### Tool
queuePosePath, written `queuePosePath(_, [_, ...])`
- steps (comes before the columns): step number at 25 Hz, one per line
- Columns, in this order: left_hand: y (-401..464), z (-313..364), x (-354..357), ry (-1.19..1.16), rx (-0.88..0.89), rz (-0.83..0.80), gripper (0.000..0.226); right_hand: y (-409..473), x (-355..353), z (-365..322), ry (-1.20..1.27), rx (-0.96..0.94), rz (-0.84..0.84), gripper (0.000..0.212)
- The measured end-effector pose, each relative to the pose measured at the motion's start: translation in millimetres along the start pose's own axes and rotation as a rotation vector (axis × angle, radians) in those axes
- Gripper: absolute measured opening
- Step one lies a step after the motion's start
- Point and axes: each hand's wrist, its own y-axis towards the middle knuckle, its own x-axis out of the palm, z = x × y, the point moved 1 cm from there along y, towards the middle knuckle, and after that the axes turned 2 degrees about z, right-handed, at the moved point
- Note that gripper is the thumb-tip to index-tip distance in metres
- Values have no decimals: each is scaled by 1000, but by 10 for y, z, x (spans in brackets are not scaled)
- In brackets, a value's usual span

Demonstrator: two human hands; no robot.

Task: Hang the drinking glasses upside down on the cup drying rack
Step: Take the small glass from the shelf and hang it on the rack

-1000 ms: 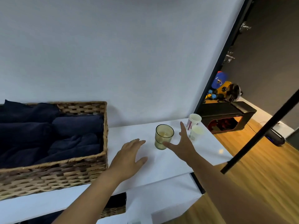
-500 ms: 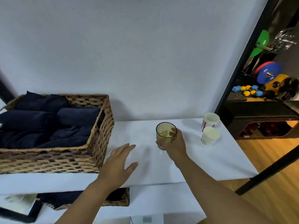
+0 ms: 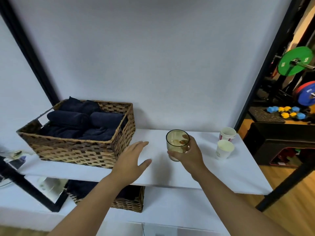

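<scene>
White-covered bench (image 3: 221, 174) against a pale grey wall (image 3: 153, 57), black frame bars slanting at either side. Right hand (image 3: 188, 155) wrapped round the amber drinking glass (image 3: 177, 144), thumb across the near side, fingers (image 3: 185, 137) curled behind and seen through the tinted wall; glass upright, mouth up, roughly mid-bench, its base hidden by the hand, so cannot tell whether touching the surface or just lifted off it. Left hand (image 3: 132, 160) flat, palm down, fingers straight and slightly spread, grasping nothing, low over the bench just left of the glass and apart from it; cannot tell whether resting on the cover. Wicker basket (image 3: 75, 147) at the left end of the bench, packed with rolled and folded navy towels (image 3: 81, 121), just beyond the left hand's fingertips. Two paper cups upright near the bench's far right corner, well to the right of the glass: a white one with red stripes (image 3: 227, 134) behind, a plain white one (image 3: 224, 149) in front, close together. Second wicker basket (image 3: 129, 201) on the lower shelf under the bench, partly hidden by the left forearm. Off to the right over wooden floor, a green weight plate (image 3: 295, 63) on a bar, a blue weight plate (image 3: 306, 97), and small blue and yellow dumbbells (image 3: 286, 112).
</scene>
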Motion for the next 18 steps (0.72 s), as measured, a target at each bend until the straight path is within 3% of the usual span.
queuePosePath(5, [-251, 88, -396, -126, -68, 42, 70, -360, 118, -492, 10, -117, -73, 80])
queuePosePath(9, [-671, 134, -855, -274, -91, 88, 59, -853, 399, -906, 30, -187, -140, 74])
queuePosePath(15, [-1609, 9, -1546, -334, -123, 203, 57, -1864, 1129, -1373, 22, -304, -279, 72])
queuePosePath(18, [-2268, -181, -1935, -369, -168, 281, 69, -2446, 1635, -1504, 31, -320, -379, 70])
